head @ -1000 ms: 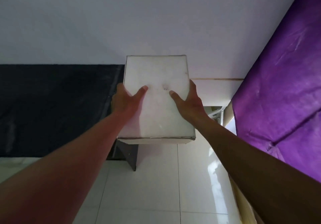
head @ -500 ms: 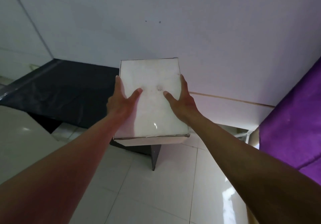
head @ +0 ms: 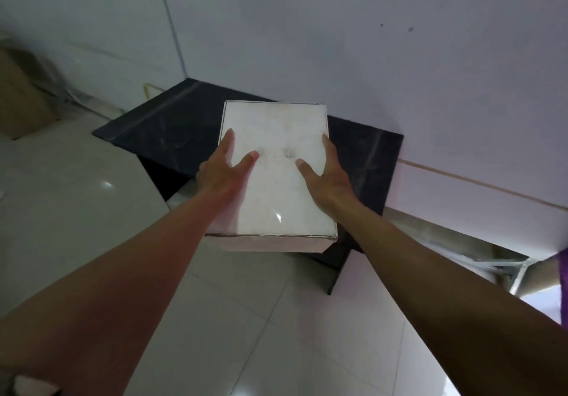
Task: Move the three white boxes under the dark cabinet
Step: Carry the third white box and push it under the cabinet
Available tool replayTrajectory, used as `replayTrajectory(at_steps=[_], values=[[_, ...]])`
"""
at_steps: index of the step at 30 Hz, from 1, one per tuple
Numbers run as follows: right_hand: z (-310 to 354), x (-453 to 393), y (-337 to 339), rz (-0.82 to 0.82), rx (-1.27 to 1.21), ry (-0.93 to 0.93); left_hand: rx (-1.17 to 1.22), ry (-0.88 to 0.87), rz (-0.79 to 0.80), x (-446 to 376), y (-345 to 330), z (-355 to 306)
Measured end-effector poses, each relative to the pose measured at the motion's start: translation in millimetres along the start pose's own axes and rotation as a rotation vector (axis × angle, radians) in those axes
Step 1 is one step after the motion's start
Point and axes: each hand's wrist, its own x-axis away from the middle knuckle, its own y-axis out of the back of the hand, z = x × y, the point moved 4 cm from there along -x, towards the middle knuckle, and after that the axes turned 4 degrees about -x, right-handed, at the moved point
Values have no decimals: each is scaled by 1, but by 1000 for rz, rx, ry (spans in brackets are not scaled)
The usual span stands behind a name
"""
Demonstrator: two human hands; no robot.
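Above the white tiled floor, a white box is held level between both hands, in front of the dark cabinet against the far wall. Left hand and right hand clasp its sides, thumbs on top.

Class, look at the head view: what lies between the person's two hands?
The white box fills that stretch in the head view. The left hand grips its left edge, the right hand its right edge, thumbs resting on its top.
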Motion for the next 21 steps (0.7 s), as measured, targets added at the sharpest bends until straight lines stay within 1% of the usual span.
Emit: replayTrajectory(at_steps=[6, 13, 21], values=[[22, -25, -105, 74, 2, -14, -32, 53, -22, -43, 59, 78], [25, -82, -209, 150, 3, -27, -38, 146, -70, -105, 94, 159], [37, -148, -307, 216, 24, -41, -62, 218, -83, -181, 129, 228]])
